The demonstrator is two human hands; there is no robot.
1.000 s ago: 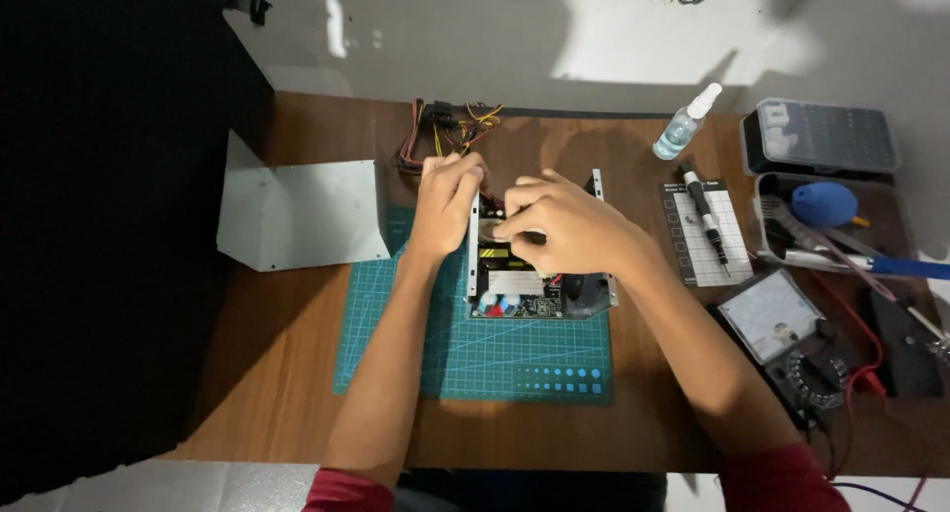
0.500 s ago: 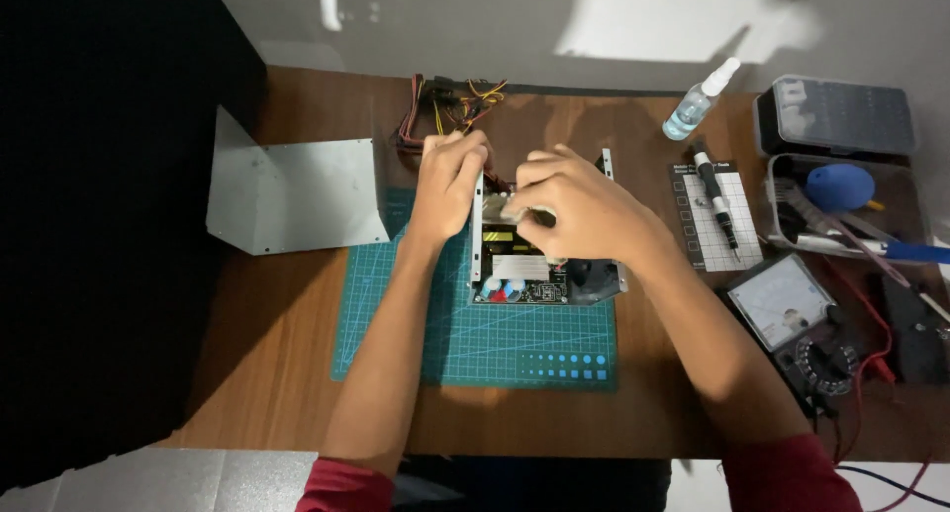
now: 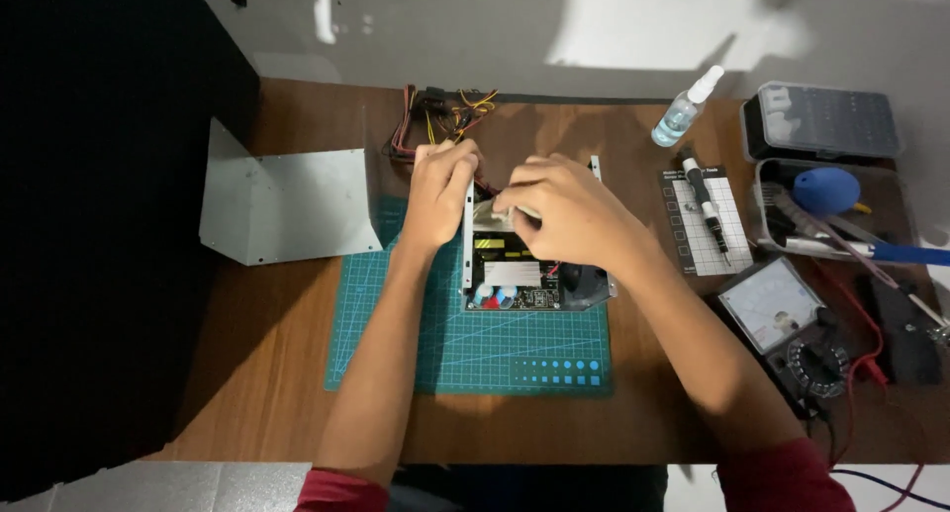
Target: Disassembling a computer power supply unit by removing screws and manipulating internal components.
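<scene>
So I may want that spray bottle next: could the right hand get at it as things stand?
Probably yes. The spray bottle stands alone on bare wood up and to the right of the right hand, nothing between them; that hand would first have to leave the open metal case.

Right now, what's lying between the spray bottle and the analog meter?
In the head view, a white grid mat carrying a black screwdriver lies between spray bottle and meter.

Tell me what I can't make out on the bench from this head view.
- Upper half of the open power supply: covered by the left hand and right hand.
- What the right hand's fingers pinch: a pale piece, too hidden to identify.
- Cable bundle: its join to the unit sits behind the hands.
- Meter: dial markings too small.
- Far left: in black shadow.
</scene>
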